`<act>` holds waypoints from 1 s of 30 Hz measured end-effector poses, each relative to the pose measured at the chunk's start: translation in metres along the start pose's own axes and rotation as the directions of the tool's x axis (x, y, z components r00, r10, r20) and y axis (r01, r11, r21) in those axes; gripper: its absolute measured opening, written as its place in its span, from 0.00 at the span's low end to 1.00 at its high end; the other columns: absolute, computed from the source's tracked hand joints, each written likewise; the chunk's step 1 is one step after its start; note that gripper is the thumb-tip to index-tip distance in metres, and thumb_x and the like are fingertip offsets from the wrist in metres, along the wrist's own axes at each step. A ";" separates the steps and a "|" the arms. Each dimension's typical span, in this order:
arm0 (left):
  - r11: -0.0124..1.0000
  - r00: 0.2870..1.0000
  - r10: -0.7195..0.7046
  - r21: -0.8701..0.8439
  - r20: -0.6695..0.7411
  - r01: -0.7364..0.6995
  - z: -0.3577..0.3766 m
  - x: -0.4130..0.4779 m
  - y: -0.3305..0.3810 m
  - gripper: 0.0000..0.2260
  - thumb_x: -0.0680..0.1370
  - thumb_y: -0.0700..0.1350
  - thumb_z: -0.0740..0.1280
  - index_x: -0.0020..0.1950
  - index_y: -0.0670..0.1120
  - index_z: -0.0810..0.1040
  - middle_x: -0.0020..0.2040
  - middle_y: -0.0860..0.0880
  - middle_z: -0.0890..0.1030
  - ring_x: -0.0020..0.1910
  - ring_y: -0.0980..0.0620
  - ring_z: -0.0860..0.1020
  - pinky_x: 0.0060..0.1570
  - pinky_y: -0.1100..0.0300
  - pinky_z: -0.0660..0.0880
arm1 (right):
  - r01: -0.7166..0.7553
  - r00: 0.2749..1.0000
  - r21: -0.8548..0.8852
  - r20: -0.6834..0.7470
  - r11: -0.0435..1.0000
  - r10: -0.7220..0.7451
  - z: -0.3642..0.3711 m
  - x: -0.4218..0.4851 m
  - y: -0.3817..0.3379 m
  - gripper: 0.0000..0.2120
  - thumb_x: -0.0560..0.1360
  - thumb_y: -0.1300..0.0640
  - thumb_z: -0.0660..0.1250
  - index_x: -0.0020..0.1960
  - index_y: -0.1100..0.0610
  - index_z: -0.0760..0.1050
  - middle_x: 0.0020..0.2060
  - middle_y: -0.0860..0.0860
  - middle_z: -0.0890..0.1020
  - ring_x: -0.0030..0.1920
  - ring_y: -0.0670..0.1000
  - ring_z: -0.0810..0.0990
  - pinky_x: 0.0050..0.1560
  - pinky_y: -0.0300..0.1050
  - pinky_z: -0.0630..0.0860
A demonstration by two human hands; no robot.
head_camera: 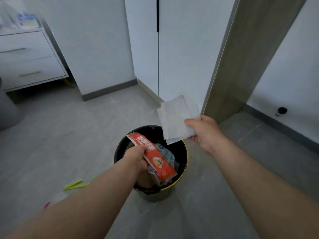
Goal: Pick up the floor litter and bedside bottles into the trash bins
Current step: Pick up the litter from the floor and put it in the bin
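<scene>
- Grey tiled floor [69, 135] carries a black-lined trash bin [183, 152].
- Left hand [136, 157] grips a red wrapper [155, 156] over it.
- Right hand [205, 131] pinches white paper [176, 118] above the rim.
- Green litter [75, 184] lies left.

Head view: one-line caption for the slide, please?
Left hand holds a red wrapper over the black-lined bin; right hand pinches white paper.
</scene>
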State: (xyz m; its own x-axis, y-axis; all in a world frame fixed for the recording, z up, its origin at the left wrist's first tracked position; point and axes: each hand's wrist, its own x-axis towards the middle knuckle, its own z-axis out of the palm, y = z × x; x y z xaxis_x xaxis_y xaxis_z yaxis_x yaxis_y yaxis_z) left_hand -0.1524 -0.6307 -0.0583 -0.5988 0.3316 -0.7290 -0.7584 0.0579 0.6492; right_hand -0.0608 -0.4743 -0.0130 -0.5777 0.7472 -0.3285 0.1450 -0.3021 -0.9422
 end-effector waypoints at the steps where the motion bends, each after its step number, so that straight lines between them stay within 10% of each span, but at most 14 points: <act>1: 1.000 1.000 -0.012 -0.015 -0.008 0.012 0.004 0.005 -0.003 0.15 0.81 0.35 0.57 0.68 0.34 0.67 0.50 0.37 0.79 0.56 0.39 0.78 0.48 0.45 0.71 | -0.007 1.000 0.005 -0.008 1.000 0.007 -0.002 0.004 0.002 0.04 0.72 0.64 0.69 0.44 0.57 0.77 0.44 0.55 0.83 0.40 0.53 0.82 0.33 0.42 0.77; 9: 0.962 0.993 0.121 0.247 0.000 -0.117 -0.035 0.001 -0.003 0.16 0.77 0.47 0.67 0.60 0.39 0.73 0.54 0.42 0.81 0.52 0.46 0.80 0.51 0.52 0.76 | -0.104 0.992 -0.117 0.060 0.988 0.111 0.013 -0.001 0.019 0.06 0.72 0.64 0.69 0.48 0.58 0.77 0.45 0.56 0.83 0.43 0.55 0.83 0.36 0.46 0.79; 14: 0.407 0.754 0.653 0.805 0.075 -0.432 -0.084 -0.018 0.002 0.19 0.73 0.50 0.66 0.61 0.44 0.75 0.55 0.46 0.79 0.53 0.46 0.77 0.53 0.52 0.74 | -0.190 0.961 -0.287 0.143 0.939 0.238 0.036 -0.019 0.038 0.15 0.73 0.60 0.71 0.58 0.61 0.75 0.49 0.56 0.82 0.50 0.57 0.81 0.51 0.55 0.81; 17: 0.071 0.794 0.490 0.892 0.359 -0.447 -0.109 -0.009 -0.010 0.43 0.63 0.67 0.66 0.73 0.47 0.62 0.71 0.48 0.67 0.71 0.48 0.65 0.68 0.54 0.66 | 0.109 0.994 -0.909 0.107 0.402 -0.028 0.048 -0.023 0.060 0.31 0.68 0.44 0.70 0.65 0.59 0.69 0.60 0.56 0.75 0.60 0.60 0.74 0.58 0.51 0.74; 19: -0.002 0.826 0.400 0.902 0.397 -0.432 -0.118 -0.001 -0.019 0.52 0.64 0.69 0.67 0.78 0.46 0.48 0.79 0.48 0.48 0.78 0.52 0.46 0.75 0.57 0.50 | 0.277 0.954 -0.953 0.257 0.121 -0.154 0.059 -0.027 0.074 0.37 0.70 0.40 0.66 0.72 0.56 0.61 0.71 0.58 0.65 0.70 0.61 0.64 0.67 0.54 0.67; 23: -0.018 0.765 0.485 0.879 0.425 -0.477 -0.127 0.012 -0.028 0.49 0.69 0.67 0.65 0.78 0.48 0.43 0.78 0.51 0.39 0.77 0.56 0.39 0.74 0.60 0.44 | 0.420 0.901 -0.905 0.425 0.068 0.090 0.083 -0.019 0.106 0.28 0.76 0.43 0.60 0.73 0.51 0.62 0.73 0.57 0.63 0.71 0.62 0.62 0.69 0.57 0.65; 30: -0.063 0.718 0.527 0.863 0.454 -0.500 -0.137 0.022 -0.040 0.51 0.68 0.72 0.61 0.77 0.50 0.37 0.75 0.54 0.31 0.74 0.57 0.33 0.75 0.59 0.41 | 0.399 0.858 -0.900 0.300 -0.174 0.418 0.106 0.010 0.164 0.30 0.74 0.43 0.62 0.73 0.48 0.59 0.70 0.58 0.64 0.69 0.64 0.66 0.67 0.57 0.67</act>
State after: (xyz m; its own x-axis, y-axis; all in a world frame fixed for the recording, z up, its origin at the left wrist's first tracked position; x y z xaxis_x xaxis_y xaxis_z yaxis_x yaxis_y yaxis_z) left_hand -0.1707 -0.7542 -0.1296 -0.7128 0.6965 -0.0824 0.5697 0.6435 0.5112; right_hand -0.1280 -0.5784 -0.1636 -0.6754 0.3371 -0.6559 0.4669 0.8839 -0.0264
